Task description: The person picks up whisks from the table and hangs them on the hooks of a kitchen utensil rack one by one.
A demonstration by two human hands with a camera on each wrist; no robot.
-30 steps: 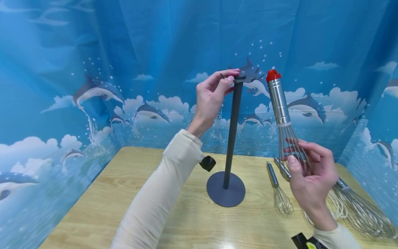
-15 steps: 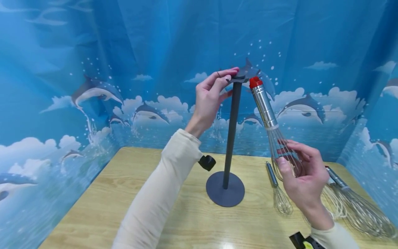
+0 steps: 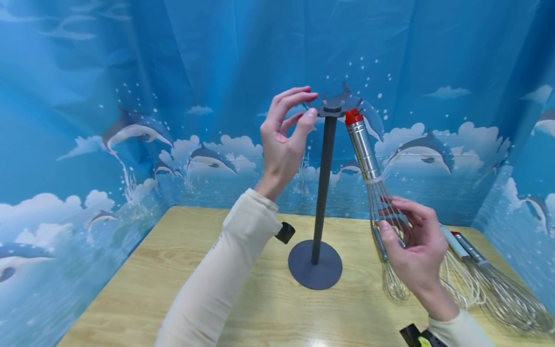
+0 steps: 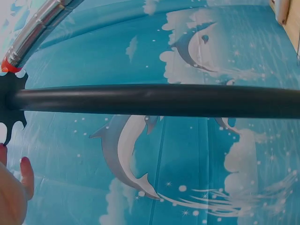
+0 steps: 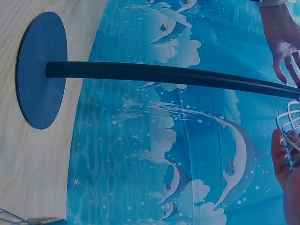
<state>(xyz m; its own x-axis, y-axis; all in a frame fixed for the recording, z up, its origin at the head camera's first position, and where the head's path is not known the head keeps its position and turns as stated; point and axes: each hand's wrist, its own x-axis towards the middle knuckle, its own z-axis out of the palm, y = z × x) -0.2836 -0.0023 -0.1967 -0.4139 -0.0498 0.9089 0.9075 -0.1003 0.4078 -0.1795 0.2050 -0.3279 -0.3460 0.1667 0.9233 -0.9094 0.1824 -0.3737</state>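
My right hand (image 3: pixel 418 250) holds a metal whisk (image 3: pixel 364 149) by its wire loops, handle up and leaning left. The whisk's red end cap (image 3: pixel 353 116) is at the right edge of the hooked top (image 3: pixel 334 102) of a dark stand (image 3: pixel 325 183); whether it hangs on a hook I cannot tell. Left of that top is my left hand (image 3: pixel 282 135), fingers spread and gripping nothing, a fingertip close to one hook. The left wrist view shows the red cap (image 4: pixel 9 65) against the hooked plate (image 4: pixel 11 93). Wire loops (image 5: pixel 290 126) appear by my right fingers in the right wrist view.
The stand's round base (image 3: pixel 315 264) rests on a wooden table (image 3: pixel 186 250). A small whisk (image 3: pixel 394 284), a whisk with cream loops and a pale handle (image 3: pixel 454 241), and a large wire whisk (image 3: pixel 507 294) lie to the right. A dolphin-print curtain (image 3: pixel 243 72) surrounds the table.
My right hand has brought the whisk left, its red end now at the stand's top. My left hand has let go of the stand's top and drawn back left, fingers spreading.
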